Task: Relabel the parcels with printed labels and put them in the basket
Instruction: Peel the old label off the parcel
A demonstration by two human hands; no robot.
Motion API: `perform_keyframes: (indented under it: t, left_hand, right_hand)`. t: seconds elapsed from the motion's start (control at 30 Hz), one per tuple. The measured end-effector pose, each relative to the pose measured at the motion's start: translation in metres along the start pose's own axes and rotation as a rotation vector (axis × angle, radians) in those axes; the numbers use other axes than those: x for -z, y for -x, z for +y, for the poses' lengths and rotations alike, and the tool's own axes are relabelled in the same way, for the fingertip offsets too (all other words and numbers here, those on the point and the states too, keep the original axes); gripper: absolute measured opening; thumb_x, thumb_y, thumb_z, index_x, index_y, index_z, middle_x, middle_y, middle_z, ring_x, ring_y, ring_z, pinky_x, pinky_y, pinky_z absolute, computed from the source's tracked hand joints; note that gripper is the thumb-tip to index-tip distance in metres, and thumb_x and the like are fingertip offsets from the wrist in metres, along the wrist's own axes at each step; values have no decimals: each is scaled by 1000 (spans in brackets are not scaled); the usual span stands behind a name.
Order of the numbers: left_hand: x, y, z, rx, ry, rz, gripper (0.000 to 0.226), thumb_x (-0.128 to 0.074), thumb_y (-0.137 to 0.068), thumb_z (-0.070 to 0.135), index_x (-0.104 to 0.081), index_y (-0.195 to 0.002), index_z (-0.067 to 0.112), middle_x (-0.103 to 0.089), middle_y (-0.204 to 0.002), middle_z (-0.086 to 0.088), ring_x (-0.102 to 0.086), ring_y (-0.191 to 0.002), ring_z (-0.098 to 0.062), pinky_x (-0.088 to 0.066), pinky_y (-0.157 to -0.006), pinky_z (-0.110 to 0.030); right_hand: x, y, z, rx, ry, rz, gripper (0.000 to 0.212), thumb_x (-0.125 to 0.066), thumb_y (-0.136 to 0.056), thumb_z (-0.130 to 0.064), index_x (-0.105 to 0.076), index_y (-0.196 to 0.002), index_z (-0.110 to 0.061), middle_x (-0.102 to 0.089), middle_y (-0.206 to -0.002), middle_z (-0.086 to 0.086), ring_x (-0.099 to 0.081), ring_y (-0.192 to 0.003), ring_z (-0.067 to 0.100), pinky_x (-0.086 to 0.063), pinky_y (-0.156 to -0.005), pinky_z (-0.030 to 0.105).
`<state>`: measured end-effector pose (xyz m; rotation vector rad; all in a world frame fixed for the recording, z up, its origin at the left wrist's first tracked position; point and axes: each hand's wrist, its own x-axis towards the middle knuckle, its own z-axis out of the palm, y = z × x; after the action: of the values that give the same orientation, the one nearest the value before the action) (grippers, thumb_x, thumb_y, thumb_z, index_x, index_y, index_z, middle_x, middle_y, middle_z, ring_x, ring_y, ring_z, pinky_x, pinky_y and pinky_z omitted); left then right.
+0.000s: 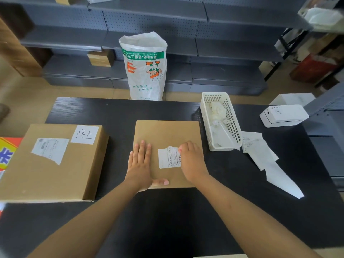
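I see grey perforated-back metal shelving (149, 21) along the far wall, a tan floor (28, 90) below it, and a black table (167, 211) up front.

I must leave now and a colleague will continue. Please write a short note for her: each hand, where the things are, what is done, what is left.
Left hand: flat and open, pressing down the flat brown cardboard parcel at mid-table.
Right hand: fingertips pinching the right edge of the torn white printed label on that parcel; it looks like peeling, not certain.
Larger brown cardboard box at left carries a torn white label and a handwritten white sticker.
White perforated plastic basket at right holds only crumpled white paper, no parcels.
White label printer at far right; loose white paper sheets lie beside the basket.
Left: relabel both parcels, then place them in the basket.
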<state>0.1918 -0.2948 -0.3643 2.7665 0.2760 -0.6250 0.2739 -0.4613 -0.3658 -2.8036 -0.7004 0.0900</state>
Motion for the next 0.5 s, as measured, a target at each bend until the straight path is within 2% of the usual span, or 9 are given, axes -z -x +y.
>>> perform_keyframes:
  t: [0.17, 0.33, 0.5]
  left_hand:
    - [1, 1, 0, -17, -3, -27, 140, -52, -57, 90, 45, -130, 20, 48, -142, -2, 45, -132, -23, 21, -114, -43]
    - [2, 1, 1, -6, -13, -35, 141, -52, -57, 90, 44, -131, 19, 45, -147, -4, 44, -133, -23, 20, -115, -43]
    - [1, 1, 2, 10, -26, -33, 140, -51, -57, 91, 44, -130, 19, 44, -148, -5, 44, -133, -23, 19, -114, -43]
  right_hand:
    - [11, 5, 2, 77, -21, -49, 12, -47, -95, -11, -52, -105, -13, -52, -109, 4, -44, -97, 17, -26, -78, 22]
    - [25, 5, -2, 102, -135, -173, 5, -48, -94, -9, -50, -97, -12, -52, -106, 6, -43, -87, 15, -31, -72, 24]
    - [35, -1, -6, -8, -303, -280, 11, -48, -94, -10, -47, -87, -19, -52, -97, -1, -48, -86, 13, -32, -64, 20]
